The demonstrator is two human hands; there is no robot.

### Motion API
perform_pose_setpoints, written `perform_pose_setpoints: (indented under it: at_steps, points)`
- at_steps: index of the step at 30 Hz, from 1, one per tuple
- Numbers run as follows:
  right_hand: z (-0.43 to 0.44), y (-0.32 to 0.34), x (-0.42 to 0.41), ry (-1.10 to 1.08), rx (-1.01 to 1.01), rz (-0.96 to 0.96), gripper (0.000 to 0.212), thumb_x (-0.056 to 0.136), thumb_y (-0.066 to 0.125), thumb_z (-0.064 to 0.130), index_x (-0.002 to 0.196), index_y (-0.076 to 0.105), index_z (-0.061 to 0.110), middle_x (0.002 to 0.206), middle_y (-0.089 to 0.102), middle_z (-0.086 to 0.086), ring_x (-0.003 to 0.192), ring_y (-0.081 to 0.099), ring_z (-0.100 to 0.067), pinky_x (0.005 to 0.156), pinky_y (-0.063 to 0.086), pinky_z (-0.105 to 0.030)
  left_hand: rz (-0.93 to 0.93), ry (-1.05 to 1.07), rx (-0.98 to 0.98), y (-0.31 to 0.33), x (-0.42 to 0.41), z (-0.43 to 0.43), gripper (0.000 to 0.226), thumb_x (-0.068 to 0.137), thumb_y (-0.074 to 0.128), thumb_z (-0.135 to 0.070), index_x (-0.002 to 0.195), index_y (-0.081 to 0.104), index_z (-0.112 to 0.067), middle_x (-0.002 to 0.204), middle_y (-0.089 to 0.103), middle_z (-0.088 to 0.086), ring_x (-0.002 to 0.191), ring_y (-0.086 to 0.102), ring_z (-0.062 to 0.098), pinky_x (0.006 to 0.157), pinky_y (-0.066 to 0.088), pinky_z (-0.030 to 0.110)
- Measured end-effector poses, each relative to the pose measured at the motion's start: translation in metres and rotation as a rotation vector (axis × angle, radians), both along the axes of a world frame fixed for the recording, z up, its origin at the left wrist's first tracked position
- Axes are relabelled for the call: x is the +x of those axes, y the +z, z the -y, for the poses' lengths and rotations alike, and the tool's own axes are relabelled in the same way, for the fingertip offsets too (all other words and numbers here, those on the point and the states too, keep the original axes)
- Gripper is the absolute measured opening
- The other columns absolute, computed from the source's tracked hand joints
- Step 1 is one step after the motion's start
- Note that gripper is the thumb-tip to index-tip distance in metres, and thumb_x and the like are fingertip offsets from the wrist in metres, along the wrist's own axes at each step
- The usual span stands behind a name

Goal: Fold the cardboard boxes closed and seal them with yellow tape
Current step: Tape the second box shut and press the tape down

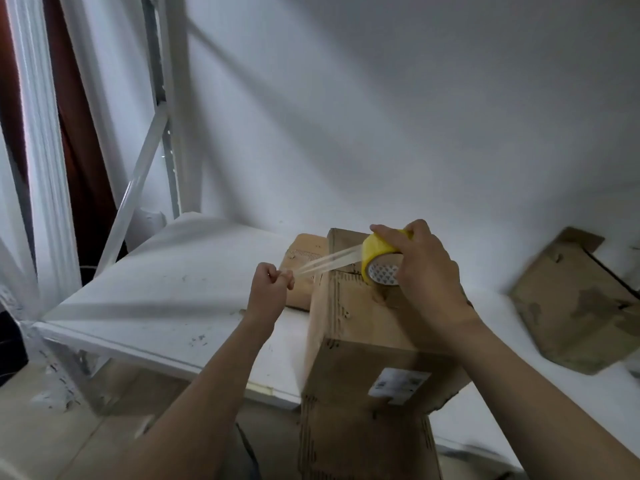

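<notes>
We stretch tape: our right hand (420,268) grips the yellow roll (379,259), left hand (272,287) pinches the strip's (325,263) end; next, lay it across the box (360,327).

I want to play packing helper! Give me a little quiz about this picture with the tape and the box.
1. True or false: the right hand grips the yellow tape roll.
2. What does the left hand pinch? A) the tape strip pulled from the roll B) a pair of scissors C) a marker pen
3. Fill in the blank: the flattened cardboard lies to the ____ of the upright cardboard box.

Key: 1 true. 2 A. 3 right.
</notes>
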State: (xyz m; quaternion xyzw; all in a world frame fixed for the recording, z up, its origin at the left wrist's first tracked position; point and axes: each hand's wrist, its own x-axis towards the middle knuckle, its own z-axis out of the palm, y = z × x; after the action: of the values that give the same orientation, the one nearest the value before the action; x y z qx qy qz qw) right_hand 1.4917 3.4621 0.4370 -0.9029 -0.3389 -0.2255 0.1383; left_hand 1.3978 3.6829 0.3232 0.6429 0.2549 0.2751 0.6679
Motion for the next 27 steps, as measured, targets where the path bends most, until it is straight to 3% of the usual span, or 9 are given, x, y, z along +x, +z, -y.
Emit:
perform_pose_setpoints:
  at_steps: [3,5,10,14,19,23,27]
  points:
    - [0.002,-0.002,-0.001,-0.008,0.005,0.024,0.075,0.090,0.055,-0.003,0.141,0.046,0.051,0.119,0.038,0.002,0.105,0.048,-0.023,0.060,0.029,-0.027,0.017,0.003,-0.006,-0.006,0.006,0.006,0.031,0.099,0.051,-0.005,0.080,0.031,-0.019,0.070,0.050,0.000,0.056,0.048,-0.004,0.056,0.037,0.007]
    - [0.002,0.000,0.001,-0.031,-0.003,0.033,0.074,0.089,0.053,-0.004,0.140,0.048,0.051,0.120,0.040,0.001,0.105,0.048,-0.025,0.065,0.032,-0.029,0.015,-0.001,-0.022,-0.012,0.010,0.012,0.030,0.098,0.053,-0.005,0.080,0.032,-0.018,0.072,0.048,0.001,0.057,0.047,-0.002,0.052,0.036,0.005]
    - [0.002,0.001,0.000,-0.037,-0.037,0.038,0.077,0.085,0.053,-0.004,0.138,0.048,0.052,0.123,0.042,-0.001,0.106,0.049,-0.028,0.071,0.035,-0.035,0.014,0.012,-0.091,-0.032,0.016,0.021,0.030,0.099,0.055,-0.012,0.081,0.033,-0.019,0.082,0.044,0.009,0.059,0.044,0.006,0.050,0.038,0.013]
    - [-0.003,-0.003,-0.001,-0.011,-0.024,0.044,0.077,0.083,0.051,-0.004,0.136,0.046,0.053,0.122,0.040,0.001,0.103,0.048,-0.028,0.072,0.034,-0.035,0.036,0.017,-0.175,-0.032,0.018,0.020,0.028,0.100,0.057,-0.015,0.085,0.033,-0.017,0.086,0.048,0.009,0.069,0.048,0.009,0.058,0.041,0.020]
    - [-0.004,-0.008,0.003,-0.042,-0.002,0.048,0.072,0.086,0.051,0.000,0.135,0.045,0.053,0.121,0.038,0.005,0.104,0.047,-0.024,0.069,0.041,-0.036,0.045,-0.007,-0.291,-0.035,0.015,0.035,0.033,0.100,0.056,-0.013,0.079,0.032,-0.019,0.073,0.047,-0.004,0.061,0.048,0.005,0.058,0.040,0.023]
    - [-0.004,-0.008,0.003,-0.060,0.013,0.047,0.064,0.087,0.039,0.009,0.134,0.046,0.053,0.119,0.038,0.007,0.106,0.046,-0.021,0.069,0.041,-0.037,0.139,0.114,-0.346,-0.015,0.011,0.017,0.034,0.099,0.054,-0.006,0.077,0.032,-0.020,0.072,0.047,-0.001,0.061,0.045,0.010,0.058,0.036,0.026]
    - [-0.005,-0.008,0.000,-0.061,-0.007,0.057,0.072,0.087,0.047,-0.002,0.134,0.049,0.052,0.123,0.038,0.006,0.107,0.046,-0.023,0.071,0.036,-0.034,0.240,0.122,-0.329,0.002,-0.001,-0.006,0.035,0.098,0.054,-0.006,0.076,0.032,-0.023,0.069,0.051,0.000,0.065,0.047,0.012,0.055,0.034,0.027]
